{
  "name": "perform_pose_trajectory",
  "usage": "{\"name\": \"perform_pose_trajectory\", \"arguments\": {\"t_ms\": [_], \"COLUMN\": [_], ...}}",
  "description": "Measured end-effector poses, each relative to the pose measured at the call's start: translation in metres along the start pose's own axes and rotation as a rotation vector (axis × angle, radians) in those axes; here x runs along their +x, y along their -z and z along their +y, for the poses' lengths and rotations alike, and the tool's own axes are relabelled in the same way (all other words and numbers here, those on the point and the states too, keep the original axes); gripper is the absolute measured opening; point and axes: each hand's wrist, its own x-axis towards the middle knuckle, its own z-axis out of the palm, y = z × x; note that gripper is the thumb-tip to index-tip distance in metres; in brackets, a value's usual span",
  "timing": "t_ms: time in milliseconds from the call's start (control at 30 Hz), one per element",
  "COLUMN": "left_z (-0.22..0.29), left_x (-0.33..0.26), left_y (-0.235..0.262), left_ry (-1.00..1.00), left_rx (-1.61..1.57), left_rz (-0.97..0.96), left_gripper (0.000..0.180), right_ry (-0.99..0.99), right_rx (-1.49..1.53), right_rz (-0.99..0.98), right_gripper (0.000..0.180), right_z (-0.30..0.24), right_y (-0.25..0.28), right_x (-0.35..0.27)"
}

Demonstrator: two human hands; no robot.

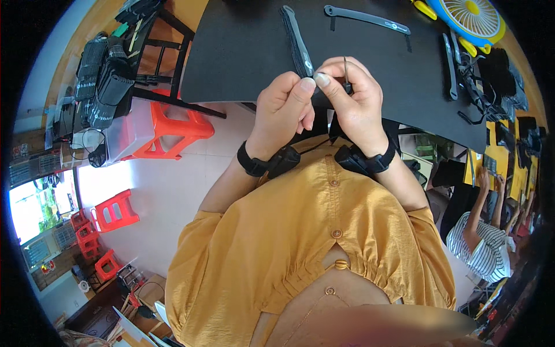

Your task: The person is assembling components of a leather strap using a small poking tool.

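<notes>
My left hand [281, 107] pinches the near end of the grey strap [299, 43], which runs away from me over the black worktop [243, 52]. My right hand [352, 101] pinches a thin black pin [346, 69] just beside it. I judge steady thumbs and a short grip close to the strap end matter most.

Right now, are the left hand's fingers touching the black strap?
Touching. The head view shows the left hand pinching the black strap at its near end, thumb pressed on it.

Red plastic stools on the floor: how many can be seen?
5, possibly more. One large stool stands beside the black table. One stool stands further left, and three smaller ones cluster near it. Others may be hidden at the rim.
</notes>
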Motion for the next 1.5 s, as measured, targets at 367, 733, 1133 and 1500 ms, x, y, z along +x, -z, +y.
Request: {"name": "perform_pose_trajectory", "arguments": {"t_ms": [367,733,1133,1500], "left_z": [0.016,0.016,0.032,0.057], "left_x": [-0.032,-0.026,0.022,0.063], "left_y": [0.033,0.050,0.063,-0.006], "left_ry": [-0.015,-0.089,0.499,0.170], "left_rx": [0.467,0.556,0.448,0.329], "left_rz": [-0.217,-0.324,-0.037,-0.643], "left_gripper": [0.026,0.025,0.039,0.033], "right_ry": [-0.129,-0.008,0.006,-0.205], "right_rx": [0.338,0.411,0.127,0.405], "right_rz": [0.450,0.737,0.358,-0.535], "right_gripper": [0.010,0.010,0.020,0.010], "right_z": [0.029,0.033,-0.027,-0.032], "right_y": [0.094,0.198,0.195,0.103], "right_x": [0.074,0.114,0.079,0.046]}}
